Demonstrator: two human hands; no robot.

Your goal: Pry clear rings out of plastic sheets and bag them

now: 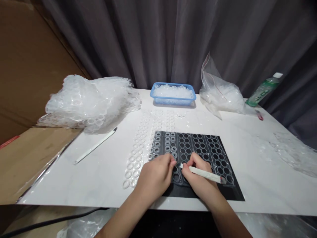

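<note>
My right hand (201, 177) grips a slim white-handled tool (204, 173) like a pen, its dark tip pointing left. Close to that tip, my left hand (157, 173) is closed in a pinch; what its fingertips hold, if anything, is too small to make out. Both hands rest over a clear plastic sheet of round pockets (199, 145), which lies on a black board (230, 193). Translucent rings (169, 143) fill pockets in its left columns, while pockets farther right show dark. Left of the board lies another clear sheet with whitish rings (136, 158).
A blue basket (173, 99) of small clear pieces stands at the back. Piled clear sheets (91, 99) and another white-handled tool (96, 145) lie left. Rightward are a zip bag (223, 96), a tilted green bottle (264, 89) and loose clear plastic (294, 155).
</note>
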